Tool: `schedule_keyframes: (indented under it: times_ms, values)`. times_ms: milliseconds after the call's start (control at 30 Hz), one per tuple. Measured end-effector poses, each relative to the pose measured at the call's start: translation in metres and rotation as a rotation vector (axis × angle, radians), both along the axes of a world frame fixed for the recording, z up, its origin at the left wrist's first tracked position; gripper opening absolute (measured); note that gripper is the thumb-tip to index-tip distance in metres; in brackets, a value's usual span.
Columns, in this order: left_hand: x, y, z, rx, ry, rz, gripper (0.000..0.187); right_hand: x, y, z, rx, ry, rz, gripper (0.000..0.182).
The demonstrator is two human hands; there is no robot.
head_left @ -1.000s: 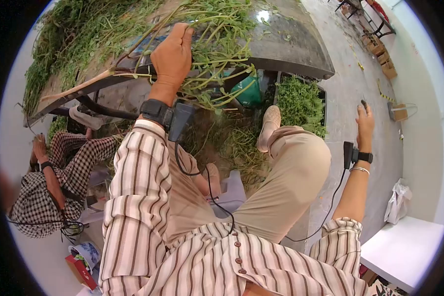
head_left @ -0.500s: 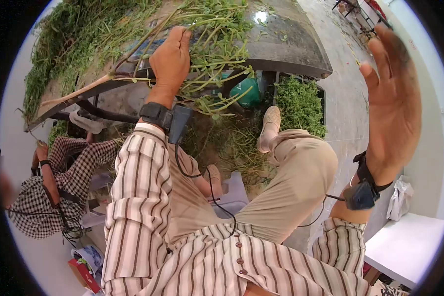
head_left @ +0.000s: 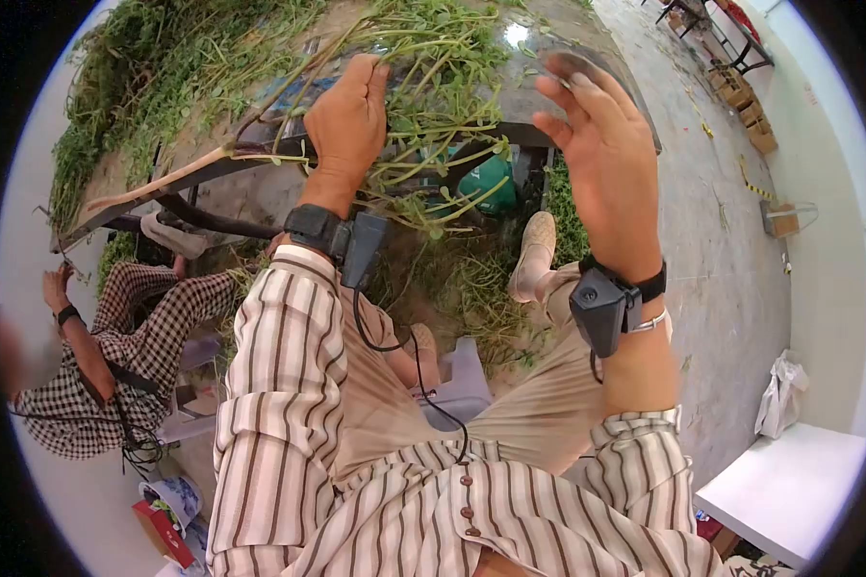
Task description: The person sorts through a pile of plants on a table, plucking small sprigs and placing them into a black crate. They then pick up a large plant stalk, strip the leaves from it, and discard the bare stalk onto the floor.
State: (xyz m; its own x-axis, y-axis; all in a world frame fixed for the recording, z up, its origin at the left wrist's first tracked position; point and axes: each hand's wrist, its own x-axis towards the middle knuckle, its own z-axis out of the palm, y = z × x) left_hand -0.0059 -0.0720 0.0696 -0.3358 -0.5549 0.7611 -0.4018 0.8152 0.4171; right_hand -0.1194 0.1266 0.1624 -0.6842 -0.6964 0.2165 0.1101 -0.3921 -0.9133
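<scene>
My left hand is closed around the stems of a leafy green plant at the table's near edge. The plant's thick pale root sticks out to the left of the fist, and its leafy branches spread right and hang below the edge. My right hand is raised to the right of the branches, apart from them. Its fingers are spread and slightly bent, with nothing visible in them. The dark tabletop shows beyond it.
A heap of green plants covers the table's left side. Below are a green container, a crate of greens and loose stems on the floor. A co-worker in checked clothes sits at left. A white table stands at right.
My right hand has swung left from the far right toward the branches. My left hand has shifted slightly right and keeps its hold on the plant.
</scene>
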Motion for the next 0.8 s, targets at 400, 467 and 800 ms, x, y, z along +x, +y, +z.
schedule_keyframes:
  times_ms: [400,467,800]
  values:
    - [0.000,0.006,0.008,0.008,0.003,-0.006,0.014,0.020,0.069,-0.040,-0.049,-0.366,-0.210,0.025]
    - [0.001,0.005,0.005,-0.004,0.002,-0.014,0.014,0.015,0.062,-0.032,-0.070,-0.328,-0.224,0.025]
    - [0.004,0.004,-0.001,0.020,0.080,-0.043,0.014,-0.012,-0.016,-0.016,0.059,0.086,0.029,0.020]
